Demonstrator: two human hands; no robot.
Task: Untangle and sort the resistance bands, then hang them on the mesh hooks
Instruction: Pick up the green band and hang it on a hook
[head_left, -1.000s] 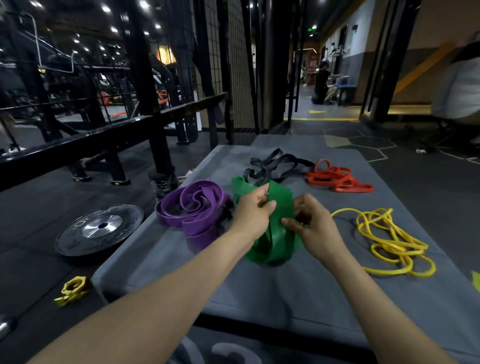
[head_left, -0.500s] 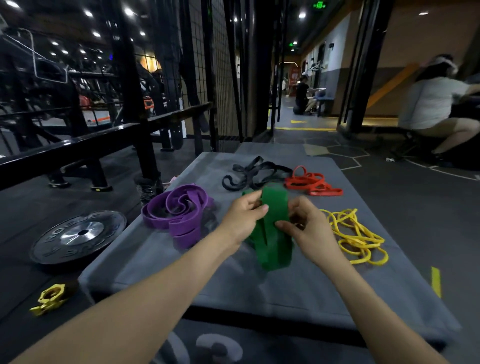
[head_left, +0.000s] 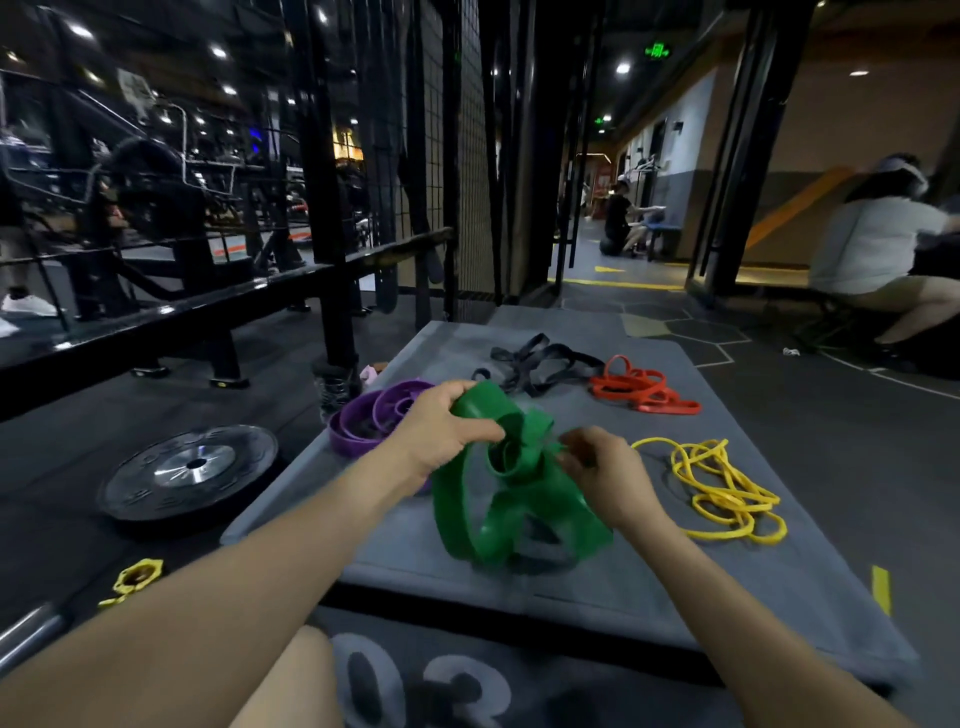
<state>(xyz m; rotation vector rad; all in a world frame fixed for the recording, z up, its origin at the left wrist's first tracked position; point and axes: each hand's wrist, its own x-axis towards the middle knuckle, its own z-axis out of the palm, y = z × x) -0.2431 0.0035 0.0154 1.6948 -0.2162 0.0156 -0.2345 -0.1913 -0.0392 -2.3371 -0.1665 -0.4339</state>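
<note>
Step in hand: untangling, judged from the layout. Sorting looks partly done, hanging not begun.

Green band (head_left: 467, 509) sits near the middle of the grey surface (head_left: 649, 587), its upper part lifted, lower loops resting on the cloth. Left hand (head_left: 441, 431) has its grip curled over the upper fold, fingers wrapped around the wide strap. Right hand (head_left: 602, 473) pinches a fold on the band's right side, fingertips closed on the strap edge; exact contact is blurred.

Orientation: the band has no single straight run at present. It is coiled, with a small tight roll in the centre between the hands and two wider loops dropping toward the camera. The bundle's long axis runs roughly from the hands down and toward the near edge.

Other bands lie in separate piles, well apart: purple band (head_left: 374, 421) left, black band (head_left: 530, 364) far, red band (head_left: 644, 389) far right, yellow band (head_left: 717, 483) right.

Next move, as a judgement: draw the hands apart to unroll the centre coil, find one clean loop, then carry it to the mesh panel (head_left: 467, 156) beyond the surface. No hooks can be made out from here
</note>
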